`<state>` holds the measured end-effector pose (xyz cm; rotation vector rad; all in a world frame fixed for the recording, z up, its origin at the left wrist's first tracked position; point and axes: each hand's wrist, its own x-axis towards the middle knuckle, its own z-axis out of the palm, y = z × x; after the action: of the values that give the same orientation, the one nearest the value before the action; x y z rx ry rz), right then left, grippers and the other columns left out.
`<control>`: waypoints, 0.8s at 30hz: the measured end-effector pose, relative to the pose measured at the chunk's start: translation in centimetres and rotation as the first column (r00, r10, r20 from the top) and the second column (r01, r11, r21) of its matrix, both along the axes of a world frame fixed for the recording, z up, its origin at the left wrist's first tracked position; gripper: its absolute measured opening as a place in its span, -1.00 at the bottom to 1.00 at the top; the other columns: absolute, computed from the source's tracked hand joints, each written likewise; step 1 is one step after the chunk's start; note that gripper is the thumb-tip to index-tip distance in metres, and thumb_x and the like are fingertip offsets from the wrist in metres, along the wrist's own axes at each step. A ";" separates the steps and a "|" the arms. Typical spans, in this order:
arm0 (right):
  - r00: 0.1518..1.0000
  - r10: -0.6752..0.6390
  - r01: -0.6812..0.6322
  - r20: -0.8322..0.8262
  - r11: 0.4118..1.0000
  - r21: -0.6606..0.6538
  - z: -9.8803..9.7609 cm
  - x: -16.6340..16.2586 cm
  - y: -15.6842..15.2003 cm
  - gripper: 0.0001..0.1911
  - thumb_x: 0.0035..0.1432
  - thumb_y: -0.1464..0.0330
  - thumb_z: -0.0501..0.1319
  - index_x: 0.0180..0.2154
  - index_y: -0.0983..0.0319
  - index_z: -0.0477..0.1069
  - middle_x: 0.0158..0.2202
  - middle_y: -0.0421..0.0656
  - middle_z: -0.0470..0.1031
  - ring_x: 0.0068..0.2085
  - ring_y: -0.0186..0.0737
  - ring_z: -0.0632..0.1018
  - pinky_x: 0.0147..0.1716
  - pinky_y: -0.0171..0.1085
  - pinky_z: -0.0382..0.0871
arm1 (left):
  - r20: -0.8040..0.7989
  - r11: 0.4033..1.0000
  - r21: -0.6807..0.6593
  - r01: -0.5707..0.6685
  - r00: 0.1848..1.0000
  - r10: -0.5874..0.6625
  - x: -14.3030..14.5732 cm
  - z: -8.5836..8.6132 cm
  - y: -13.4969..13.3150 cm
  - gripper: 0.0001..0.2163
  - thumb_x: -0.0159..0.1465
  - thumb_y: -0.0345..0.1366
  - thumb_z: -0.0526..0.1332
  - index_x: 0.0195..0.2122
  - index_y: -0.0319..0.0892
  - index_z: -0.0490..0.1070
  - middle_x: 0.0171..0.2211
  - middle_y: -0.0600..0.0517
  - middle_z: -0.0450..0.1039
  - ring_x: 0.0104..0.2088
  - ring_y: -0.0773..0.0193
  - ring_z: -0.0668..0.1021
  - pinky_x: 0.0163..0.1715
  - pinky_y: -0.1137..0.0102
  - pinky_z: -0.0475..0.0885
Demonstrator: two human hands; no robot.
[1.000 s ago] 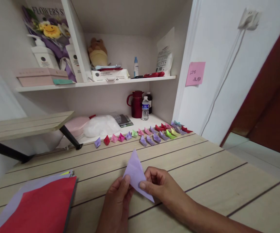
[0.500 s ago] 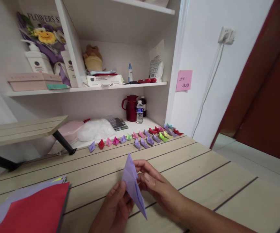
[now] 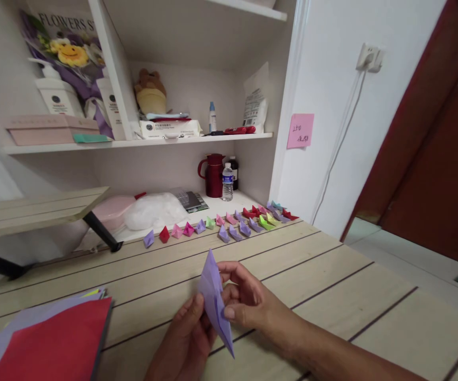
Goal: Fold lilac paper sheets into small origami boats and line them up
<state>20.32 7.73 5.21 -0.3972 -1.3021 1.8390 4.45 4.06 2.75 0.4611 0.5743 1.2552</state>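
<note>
A folded piece of lilac paper (image 3: 212,293) stands on edge above the wooden table (image 3: 332,286), pointed at top and bottom. My left hand (image 3: 185,344) pinches its left side with the thumb on the paper. My right hand (image 3: 247,304) grips it from the right, fingers curled around the fold and thumb pressed on the near face. Both hands are closed on the paper, low in the middle of the view.
A row of several small folded paper boats (image 3: 223,225) in purple, red, pink and green lines the table's far edge. A stack of coloured paper sheets (image 3: 54,344), red on top, lies at lower left. Shelves behind hold a red jug (image 3: 214,175), a water bottle (image 3: 227,182) and boxes.
The lilac paper has turned from lying open and flat-faced to standing nearly edge-on, and my right fingers have curled around it. The view shifted slightly right.
</note>
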 end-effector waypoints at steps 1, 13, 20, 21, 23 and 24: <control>1.000 -0.012 0.012 0.005 1.000 0.012 0.0 0.0 0.0 -0.35 -0.05 0.35 0.48 0.08 0.10 0.34 -0.11 -0.18 0.36 -0.29 -0.36 0.43 -0.31 -0.36 0.33 | -0.005 1.000 -0.011 -0.002 1.000 0.002 0.0 0.0 0.0 -0.64 0.23 -0.24 0.33 0.06 -0.16 0.49 -0.06 -0.12 0.59 0.05 0.06 0.55 0.09 0.23 0.39; 0.932 -0.295 0.257 0.210 0.948 0.190 -1.0 -0.4 0.4 -0.34 0.00 0.42 0.36 0.15 0.08 0.26 -0.10 -0.19 0.38 -0.25 -0.30 0.42 -0.30 -0.34 0.30 | -0.141 0.997 -0.002 -0.078 0.987 0.077 0.3 -1.0 0.6 -0.70 0.07 -0.18 0.46 -0.21 -0.21 0.59 -0.16 -0.16 0.63 -0.03 0.03 0.60 0.14 0.20 0.35; 0.957 -0.218 0.206 0.192 0.975 0.081 -0.9 -0.5 0.8 -0.67 -0.10 0.29 0.47 -0.31 0.24 0.43 -0.43 -0.27 0.45 -0.42 -0.34 0.43 -0.38 -0.36 0.32 | -0.350 0.998 0.068 -0.018 0.936 0.041 0.3 -1.2 0.5 -0.76 0.07 -0.12 0.44 -0.39 -0.18 0.55 -0.35 -0.08 0.61 -0.21 0.13 0.60 -0.04 0.29 0.44; 0.957 -0.199 0.187 0.209 0.979 0.075 -0.9 -0.4 0.8 -0.68 -0.12 0.27 0.47 -0.37 0.25 0.42 -0.45 -0.26 0.45 -0.44 -0.33 0.44 -0.38 -0.35 0.34 | -0.377 0.997 0.073 -0.009 0.926 0.036 0.4 -1.2 0.5 -0.75 0.07 -0.10 0.44 -0.40 -0.18 0.54 -0.37 -0.06 0.59 -0.23 0.15 0.60 -0.07 0.30 0.44; 0.946 -0.187 0.178 0.264 0.982 0.060 -0.7 -0.3 0.8 -0.68 -0.12 0.25 0.46 -0.41 0.25 0.40 -0.49 -0.26 0.46 -0.48 -0.34 0.44 -0.43 -0.35 0.35 | -0.428 0.997 0.075 0.002 0.903 0.031 0.5 -0.9 0.3 -0.73 0.06 -0.07 0.43 -0.43 -0.17 0.52 -0.42 -0.04 0.56 -0.28 0.17 0.58 -0.12 0.32 0.44; 0.934 -0.187 0.179 0.306 0.982 0.054 -0.7 -0.2 0.8 -0.69 -0.11 0.24 0.44 -0.41 0.25 0.39 -0.51 -0.27 0.45 -0.50 -0.34 0.45 -0.47 -0.36 0.34 | -0.454 0.997 0.075 0.007 0.891 0.028 0.5 -0.7 0.3 -0.71 0.06 -0.05 0.42 -0.44 -0.18 0.50 -0.44 -0.05 0.55 -0.30 0.18 0.58 -0.14 0.32 0.45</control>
<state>20.07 8.50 4.53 -0.7935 -1.4408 1.6462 4.91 4.33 2.09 0.8290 0.9289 1.1840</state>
